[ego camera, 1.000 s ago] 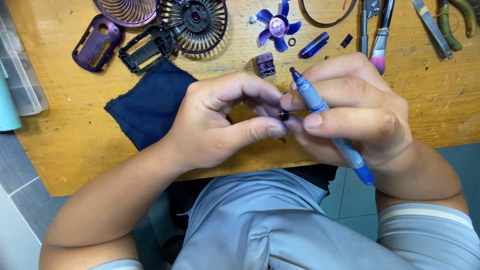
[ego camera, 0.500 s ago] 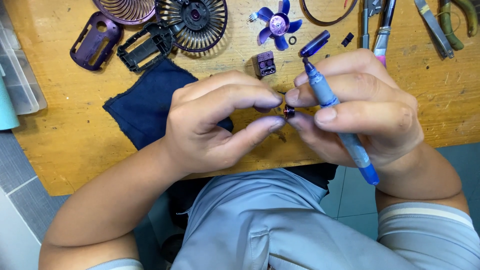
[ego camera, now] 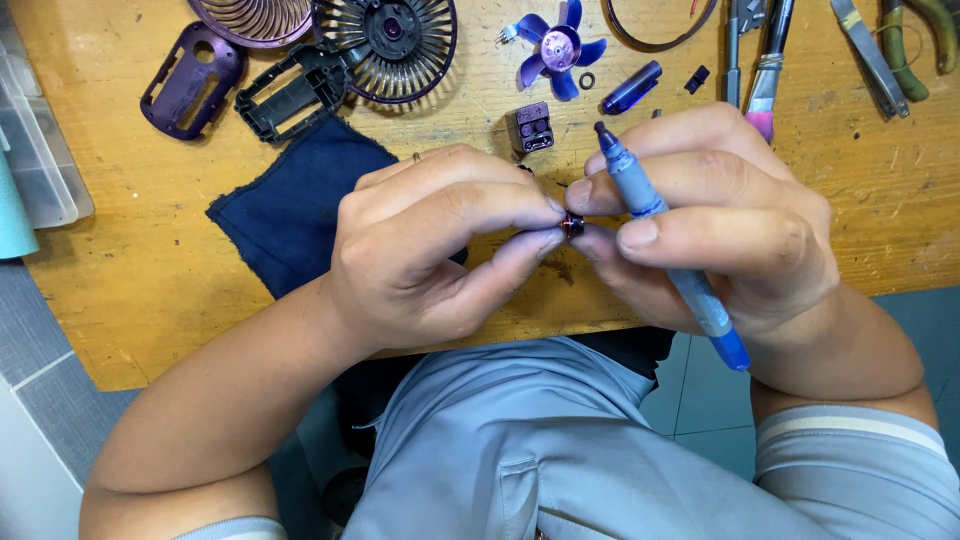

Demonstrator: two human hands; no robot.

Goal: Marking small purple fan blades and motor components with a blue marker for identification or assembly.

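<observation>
A dark blue cloth point(ego camera: 285, 215), purple fan blades point(ego camera: 556, 47) and fan grille point(ego camera: 390, 40) lie on the wooden table point(ego camera: 130, 290).

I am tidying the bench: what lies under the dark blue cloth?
The dark blue cloth lies flat on the wooden table. Its right part is covered by the left hand, so anything beneath it cannot be seen.

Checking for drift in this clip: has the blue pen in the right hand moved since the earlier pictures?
Yes. The blue pen tip has swung up toward the small purple block.
</observation>
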